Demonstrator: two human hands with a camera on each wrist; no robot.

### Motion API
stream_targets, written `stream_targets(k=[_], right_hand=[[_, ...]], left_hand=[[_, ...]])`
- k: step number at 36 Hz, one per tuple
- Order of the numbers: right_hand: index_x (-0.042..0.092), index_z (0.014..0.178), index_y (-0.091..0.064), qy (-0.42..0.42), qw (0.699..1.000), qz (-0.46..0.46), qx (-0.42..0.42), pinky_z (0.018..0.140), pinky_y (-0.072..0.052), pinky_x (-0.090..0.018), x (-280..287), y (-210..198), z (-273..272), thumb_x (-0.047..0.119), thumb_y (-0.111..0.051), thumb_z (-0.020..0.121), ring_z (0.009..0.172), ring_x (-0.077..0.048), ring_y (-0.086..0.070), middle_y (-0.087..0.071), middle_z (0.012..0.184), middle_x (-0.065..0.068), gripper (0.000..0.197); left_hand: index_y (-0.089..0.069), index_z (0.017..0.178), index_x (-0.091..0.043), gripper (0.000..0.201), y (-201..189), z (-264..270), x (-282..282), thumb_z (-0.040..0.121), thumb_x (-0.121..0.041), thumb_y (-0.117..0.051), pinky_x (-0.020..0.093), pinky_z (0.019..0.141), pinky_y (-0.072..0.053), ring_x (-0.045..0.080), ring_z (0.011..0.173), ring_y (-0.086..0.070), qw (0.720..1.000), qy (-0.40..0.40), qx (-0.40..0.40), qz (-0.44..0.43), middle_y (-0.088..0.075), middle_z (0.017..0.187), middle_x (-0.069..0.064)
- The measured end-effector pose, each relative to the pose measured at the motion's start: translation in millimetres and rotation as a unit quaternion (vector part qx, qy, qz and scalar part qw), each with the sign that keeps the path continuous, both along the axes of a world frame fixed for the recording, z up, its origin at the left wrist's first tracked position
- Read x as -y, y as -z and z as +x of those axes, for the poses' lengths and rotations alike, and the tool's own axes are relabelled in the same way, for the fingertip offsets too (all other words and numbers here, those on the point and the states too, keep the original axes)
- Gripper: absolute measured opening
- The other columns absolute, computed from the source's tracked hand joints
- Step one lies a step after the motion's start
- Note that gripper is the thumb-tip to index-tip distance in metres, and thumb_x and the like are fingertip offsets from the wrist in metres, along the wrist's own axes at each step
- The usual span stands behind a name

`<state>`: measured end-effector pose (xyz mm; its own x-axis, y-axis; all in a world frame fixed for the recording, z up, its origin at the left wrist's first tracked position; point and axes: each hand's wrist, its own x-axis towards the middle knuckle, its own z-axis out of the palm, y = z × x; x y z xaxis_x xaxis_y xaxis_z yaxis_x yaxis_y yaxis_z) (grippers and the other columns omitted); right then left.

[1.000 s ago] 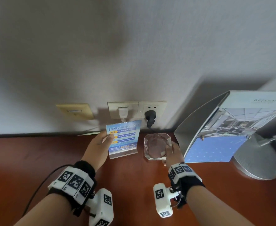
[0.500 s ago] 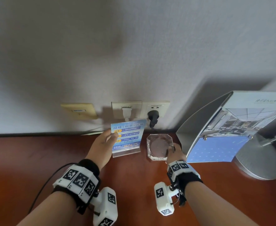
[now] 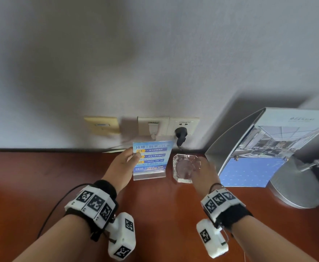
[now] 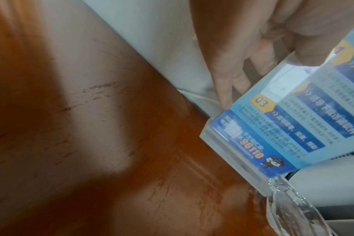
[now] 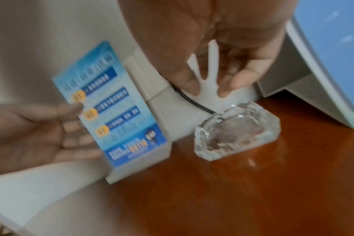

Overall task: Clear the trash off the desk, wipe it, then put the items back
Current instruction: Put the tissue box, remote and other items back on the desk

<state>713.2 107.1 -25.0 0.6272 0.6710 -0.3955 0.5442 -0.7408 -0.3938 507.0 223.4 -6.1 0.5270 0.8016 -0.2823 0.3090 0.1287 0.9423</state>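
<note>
A blue printed sign [image 3: 152, 157] in a clear acrylic stand is upright on the red-brown desk [image 3: 164, 208], close to the wall. My left hand [image 3: 134, 156] pinches its left edge, thumb on the front and fingers behind; the left wrist view shows the sign [image 4: 283, 124] and that hand [image 4: 273, 71] close up. Just right of the sign sits a clear glass ashtray [image 3: 186, 167], empty. My right hand [image 3: 202, 171] hovers at its near right side. In the right wrist view the right hand [image 5: 212, 86] has straight, spread fingers above the ashtray [image 5: 236, 131], apart from it.
A standing folder with a blue page [image 3: 264, 148] leans at the right, next to a round metal lamp base [image 3: 296, 186]. Wall sockets hold a white plug [image 3: 152, 129] and a black plug [image 3: 181, 134]. A thin black cable [image 3: 56, 205] crosses the desk at the left.
Both items slid back toward the wall. My right hand has let go of the ashtray and drawn slightly back with its fingers straightened. The left hand still holds the sign.
</note>
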Motion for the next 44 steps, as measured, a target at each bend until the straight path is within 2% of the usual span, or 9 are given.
stream_targets(k=[3, 6, 14, 18, 27, 31, 34, 40, 44], right_hand=[[0.033, 0.124, -0.052, -0.014, 0.985, 0.149, -0.085, 0.075, -0.046, -0.018, -10.4, -12.8, -7.8, 0.011, -0.054, 0.086, 0.097, -0.008, -0.054, -0.053, 0.121, 0.006, 0.045], [0.039, 0.102, -0.062, -0.010, 0.963, 0.182, -0.197, 0.076, -0.057, -0.033, -21.6, -19.0, -19.1, 0.010, -0.057, 0.084, 0.072, -0.006, -0.062, -0.068, 0.097, 0.010, 0.034], [0.052, 0.085, -0.056, -0.042, 0.988, 0.129, -0.078, 0.082, -0.054, -0.036, -40.0, -12.6, -23.7, 0.064, -0.036, 0.069, 0.080, -0.012, -0.066, -0.070, 0.082, 0.016, 0.029], [0.054, 0.077, -0.059, -0.038, 0.987, 0.137, -0.070, 0.081, -0.052, -0.028, -36.7, -9.1, -24.2, 0.044, -0.048, 0.082, 0.078, -0.005, -0.064, -0.066, 0.076, 0.020, 0.015], [0.023, 0.111, -0.065, -0.050, 0.984, 0.146, -0.090, 0.060, -0.033, -0.005, -37.1, -13.0, -25.6, 0.021, -0.052, 0.094, 0.070, 0.004, -0.052, -0.060, 0.086, 0.012, 0.022], [0.026, 0.118, -0.062, 0.006, 0.979, 0.178, -0.098, 0.080, -0.053, -0.025, -22.0, -19.4, -28.8, 0.022, -0.058, 0.089, 0.084, -0.005, -0.062, -0.066, 0.098, 0.009, 0.030], [0.029, 0.117, -0.056, 0.014, 0.978, 0.180, -0.105, 0.070, -0.046, -0.018, 5.9, -24.4, -28.3, 0.022, -0.055, 0.089, 0.086, -0.005, -0.060, -0.063, 0.108, 0.006, 0.030], [0.028, 0.117, -0.057, 0.036, 0.984, 0.139, -0.108, 0.087, -0.052, -0.033, 83.5, -37.8, -40.0, 0.021, -0.055, 0.093, 0.096, -0.012, -0.062, -0.065, 0.105, 0.006, 0.025], [0.031, 0.109, -0.057, 0.039, 0.982, 0.142, -0.114, 0.078, -0.057, -0.033, 125.0, -51.2, -58.0, 0.017, -0.050, 0.095, 0.085, -0.008, -0.066, -0.066, 0.098, 0.010, 0.020]], left_hand=[[-0.064, 0.101, -0.038, 0.024, 1.2, -0.6, -0.1, 0.100, -0.022, -0.045, 0.033, 0.099, -0.044, 0.006, 0.106, -0.061, 1.000, 0.016, -0.015, 0.014, -0.069, 0.108, -0.011], [-0.063, 0.105, -0.035, 0.024, 4.7, 1.8, -0.6, 0.100, -0.019, -0.046, 0.027, 0.096, -0.043, 0.000, 0.105, -0.060, 0.999, 0.024, -0.017, 0.026, -0.068, 0.110, -0.013], [-0.060, 0.112, -0.030, 0.025, 13.7, 5.7, -5.0, 0.101, -0.017, -0.043, 0.016, 0.090, -0.040, -0.004, 0.105, -0.059, 0.998, 0.025, -0.030, 0.040, -0.066, 0.112, -0.012], [-0.056, 0.099, -0.039, 0.028, 14.8, 8.5, -4.9, 0.100, -0.014, -0.043, -0.001, 0.073, -0.036, -0.023, 0.086, -0.054, 0.997, 0.031, -0.050, 0.048, -0.061, 0.100, -0.024], [-0.057, 0.110, -0.030, 0.023, 12.3, 7.6, -7.6, 0.098, -0.014, -0.046, 0.021, 0.094, -0.037, 0.008, 0.113, -0.057, 0.995, 0.043, -0.083, 0.020, -0.064, 0.113, -0.008], [-0.045, 0.131, -0.026, 0.039, 4.8, -1.2, -3.5, 0.095, -0.013, -0.052, 0.025, 0.108, -0.027, 0.009, 0.134, -0.038, 0.993, 0.040, -0.109, 0.008, -0.049, 0.139, -0.002], [-0.032, 0.146, -0.024, 0.056, -9.7, -20.2, 9.5, 0.095, -0.014, -0.053, 0.028, 0.110, -0.024, 0.014, 0.141, -0.028, 0.993, -0.006, -0.117, 0.007, -0.037, 0.149, 0.003], [-0.044, 0.134, -0.026, 0.042, -31.1, -69.2, 47.2, 0.095, -0.014, -0.053, 0.024, 0.103, -0.026, 0.014, 0.138, -0.033, 0.994, -0.068, -0.090, 0.010, -0.040, 0.147, 0.003], [-0.053, 0.120, -0.021, 0.024, -52.4, -95.2, 77.1, 0.098, -0.014, -0.048, 0.020, 0.095, -0.031, 0.012, 0.125, -0.046, 0.996, -0.068, -0.061, 0.022, -0.051, 0.125, -0.006]])
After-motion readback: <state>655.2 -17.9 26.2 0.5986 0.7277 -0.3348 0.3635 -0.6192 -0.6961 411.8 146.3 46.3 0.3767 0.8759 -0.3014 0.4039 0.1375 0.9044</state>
